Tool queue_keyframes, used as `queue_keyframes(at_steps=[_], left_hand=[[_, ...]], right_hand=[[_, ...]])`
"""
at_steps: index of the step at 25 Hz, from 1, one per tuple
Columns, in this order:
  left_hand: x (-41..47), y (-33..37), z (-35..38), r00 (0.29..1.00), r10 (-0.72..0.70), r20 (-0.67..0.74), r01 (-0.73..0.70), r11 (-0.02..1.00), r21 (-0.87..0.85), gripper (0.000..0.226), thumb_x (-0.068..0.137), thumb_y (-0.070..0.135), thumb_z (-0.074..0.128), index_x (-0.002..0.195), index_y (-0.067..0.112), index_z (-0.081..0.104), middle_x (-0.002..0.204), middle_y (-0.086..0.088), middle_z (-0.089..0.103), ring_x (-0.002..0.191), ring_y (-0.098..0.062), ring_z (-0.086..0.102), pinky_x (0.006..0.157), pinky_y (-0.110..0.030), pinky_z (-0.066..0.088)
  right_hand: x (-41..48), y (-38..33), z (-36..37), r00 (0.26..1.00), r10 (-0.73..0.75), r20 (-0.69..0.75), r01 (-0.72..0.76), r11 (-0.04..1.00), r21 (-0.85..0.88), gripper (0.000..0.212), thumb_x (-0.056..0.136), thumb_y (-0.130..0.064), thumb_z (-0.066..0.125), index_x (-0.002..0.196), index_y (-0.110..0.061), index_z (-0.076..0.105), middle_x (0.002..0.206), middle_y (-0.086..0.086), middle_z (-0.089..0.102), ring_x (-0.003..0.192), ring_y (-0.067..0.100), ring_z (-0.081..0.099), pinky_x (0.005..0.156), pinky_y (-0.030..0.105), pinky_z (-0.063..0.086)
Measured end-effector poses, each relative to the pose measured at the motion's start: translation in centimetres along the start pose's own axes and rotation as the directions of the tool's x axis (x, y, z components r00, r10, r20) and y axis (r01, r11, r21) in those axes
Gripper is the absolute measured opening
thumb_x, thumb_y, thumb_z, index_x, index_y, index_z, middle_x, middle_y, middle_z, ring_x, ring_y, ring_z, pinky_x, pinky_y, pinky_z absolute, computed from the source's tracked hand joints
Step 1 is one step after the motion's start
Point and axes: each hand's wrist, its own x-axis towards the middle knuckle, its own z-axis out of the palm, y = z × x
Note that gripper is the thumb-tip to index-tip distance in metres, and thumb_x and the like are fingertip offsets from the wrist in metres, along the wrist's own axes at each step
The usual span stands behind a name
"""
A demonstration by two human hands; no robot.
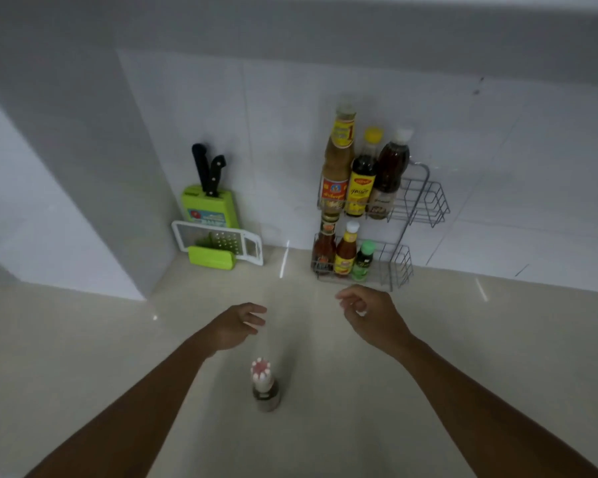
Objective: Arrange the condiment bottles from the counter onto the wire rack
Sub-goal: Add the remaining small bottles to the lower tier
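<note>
A two-tier wire rack [425, 198] stands against the tiled wall. Its upper shelf holds three tall bottles: a brown sauce bottle [337, 160], a dark bottle with a yellow cap [361, 177] and a dark bottle with a white cap [390, 167]. On the lower shelf stand a dark red sauce bottle [323, 248], an orange chilli sauce bottle [346, 251] and a small green-capped bottle [364, 260]. One small bottle with a red-and-white cap [265, 384] stands upright on the counter between my forearms. My left hand [237, 326] and my right hand [370, 313] hover beyond it, fingers loosely curled, holding nothing.
A green knife block [209, 208] with two black-handled knives stands in the corner at the left, with a white and green grater [218, 244] leaning in front of it. The right halves of both rack shelves hold nothing. The beige counter [463, 339] spreads around.
</note>
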Motion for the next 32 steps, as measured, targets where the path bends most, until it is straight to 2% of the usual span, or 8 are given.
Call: queue_keyframes(at_steps=[7, 14, 19, 21, 24, 28, 30, 32], left_hand=[[-8.2, -8.0, 5.0, 0.985, 0.011, 0.174, -0.055, 0.967, 0.249, 0.076, 0.071, -0.02, 0.058, 0.138, 0.015, 0.049, 0.129, -0.004, 0.063, 0.115, -0.012, 0.061, 0.085, -0.018, 0.051], [-9.5, -7.8, 9.6, 0.975, 0.204, -0.087, -0.19, 0.971, 0.144, 0.038, 0.077, 0.019, 0.077, 0.111, 0.029, 0.062, 0.097, 0.009, 0.069, 0.084, -0.002, 0.063, 0.089, -0.038, 0.055], [-11.2, -2.6, 9.8, 0.966, 0.256, -0.045, -0.257, 0.966, -0.008, 0.04, 0.07, 0.016, 0.08, 0.104, 0.029, 0.066, 0.071, 0.005, 0.06, 0.057, -0.012, 0.055, 0.052, -0.03, 0.047], [-11.8, 1.0, 9.4, 0.96, 0.276, 0.054, -0.277, 0.961, 0.01, 0.04, 0.068, 0.005, 0.072, 0.092, 0.037, 0.068, 0.064, 0.003, 0.058, 0.051, -0.013, 0.054, 0.048, -0.027, 0.043], [-12.5, 6.7, 9.0, 0.943, 0.277, 0.182, -0.3, 0.947, 0.116, 0.036, 0.068, 0.004, 0.07, 0.088, 0.034, 0.069, 0.06, 0.004, 0.061, 0.053, -0.016, 0.059, 0.046, -0.023, 0.045], [-12.0, 11.4, 9.9, 0.947, 0.322, -0.001, -0.298, 0.877, 0.376, 0.056, 0.062, 0.033, 0.078, 0.117, 0.032, 0.064, 0.089, 0.003, 0.065, 0.073, -0.013, 0.065, 0.06, -0.028, 0.057], [-11.6, 12.2, 10.7, 0.86, 0.478, -0.179, -0.227, 0.673, 0.704, 0.058, 0.062, 0.05, 0.072, 0.118, 0.036, 0.059, 0.099, 0.005, 0.064, 0.089, -0.016, 0.067, 0.073, -0.027, 0.052], [-11.1, 12.4, 11.6, 0.711, 0.679, -0.182, -0.146, 0.396, 0.907, 0.047, 0.065, 0.052, 0.064, 0.107, 0.033, 0.058, 0.091, 0.007, 0.07, 0.081, -0.018, 0.07, 0.062, -0.026, 0.044]], right_hand=[[-6.1, -7.6, 6.4, 0.843, -0.148, 0.517, 0.139, 0.989, 0.057, 0.053, 0.078, -0.035, 0.079, 0.128, -0.039, 0.061, 0.119, -0.015, 0.066, 0.081, 0.008, 0.07, 0.072, 0.023, 0.056], [-7.4, -8.2, 8.1, 0.934, -0.109, 0.341, 0.15, 0.984, -0.094, 0.031, 0.082, -0.036, 0.075, 0.113, -0.032, 0.07, 0.106, -0.009, 0.075, 0.097, 0.008, 0.067, 0.086, 0.032, 0.058], [-7.2, -9.9, 2.2, 0.987, -0.023, 0.161, -0.01, 0.979, 0.203, 0.017, 0.08, -0.019, 0.083, 0.093, -0.015, 0.073, 0.083, 0.005, 0.078, 0.071, 0.019, 0.077, 0.065, 0.035, 0.063], [-6.5, -10.7, -0.9, 0.975, -0.143, 0.169, 0.15, 0.988, -0.027, 0.023, 0.084, -0.035, 0.076, 0.082, -0.017, 0.063, 0.07, 0.0, 0.071, 0.061, 0.012, 0.069, 0.053, 0.029, 0.055], [-5.4, -10.8, -4.7, 0.873, -0.469, 0.133, 0.461, 0.702, -0.543, 0.036, 0.094, -0.044, 0.043, 0.069, -0.019, 0.051, 0.055, -0.006, 0.048, 0.049, 0.013, 0.04, 0.049, 0.026, 0.03], [-4.7, -10.8, -6.8, 0.955, -0.284, -0.08, 0.191, 0.802, -0.566, 0.04, 0.088, -0.038, 0.021, 0.056, -0.02, 0.038, 0.053, 0.001, 0.044, 0.052, 0.024, 0.04, 0.049, 0.032, 0.032], [-4.8, -10.2, -6.8, 0.987, -0.076, -0.14, -0.002, 0.871, -0.491, 0.041, 0.091, -0.037, 0.016, 0.056, -0.022, 0.033, 0.059, 0.002, 0.044, 0.061, 0.028, 0.041, 0.051, 0.033, 0.033], [-5.3, -9.7, -7.1, 0.97, 0.175, -0.171, -0.215, 0.943, -0.254, 0.047, 0.102, -0.035, 0.026, 0.06, -0.02, 0.038, 0.061, 0.002, 0.044, 0.066, 0.03, 0.044, 0.054, 0.027, 0.035]])
